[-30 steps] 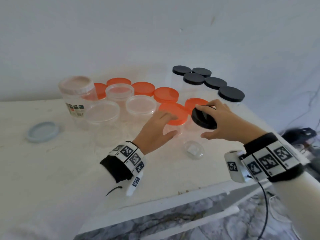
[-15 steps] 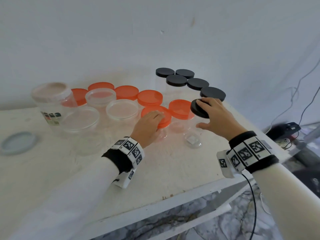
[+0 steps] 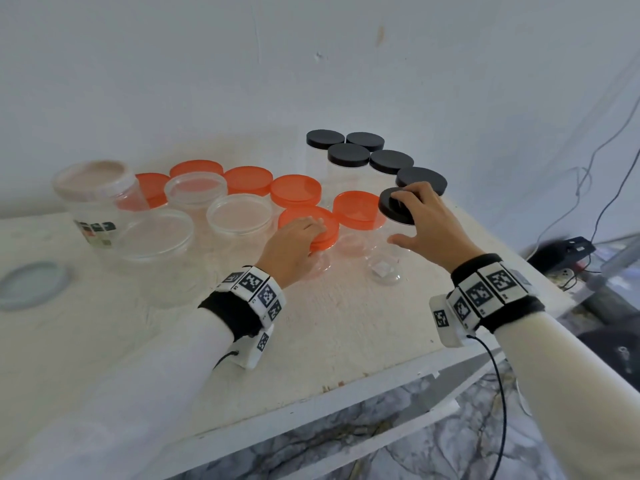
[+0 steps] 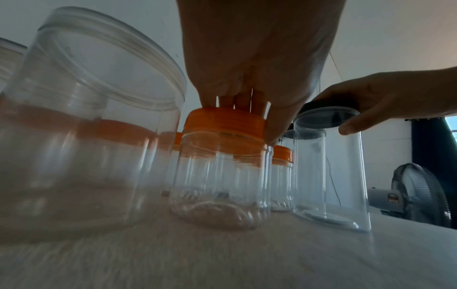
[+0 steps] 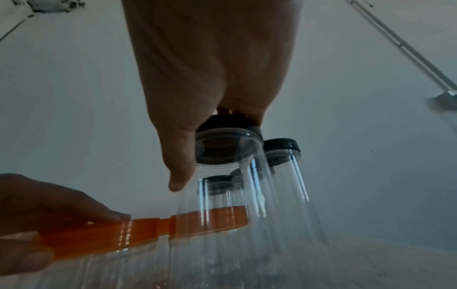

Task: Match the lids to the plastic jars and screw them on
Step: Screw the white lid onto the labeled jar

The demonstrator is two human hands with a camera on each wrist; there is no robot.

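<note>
**Both hands on lids at the front of the jar cluster**

Nearest the table's front edge (image 3: 346,386), the two wrists carry bands of black-and-white markers. Just beyond them, the left hand (image 3: 294,247) sits on top of the orange lid (image 3: 329,220) of a clear jar (image 4: 220,187); its fingers are curled over the lid's top and the thumb presses the rim, so it grips the lid. The lid sits on the jar's mouth — whether fully threaded cannot be told.

To its right, the right hand (image 3: 429,223) holds a black lid (image 3: 391,206) on the mouth of a tall clear jar (image 4: 331,176), fingers curled across the top, the thumb stretched down and apart from the jar wall. The lid looks slightly tilted in the head view. Another orange-lidded jar (image 3: 356,207) stands between the two held ones.

Further back on the left stand wide open jars (image 3: 239,216), one with a printed label (image 3: 93,230), and a grey lid (image 3: 31,284) lies alone near the left edge. Behind these is a row of orange-lidded jars (image 3: 247,180) — and at the far right, by the wall, five jars with black lids (image 3: 348,155).
</note>
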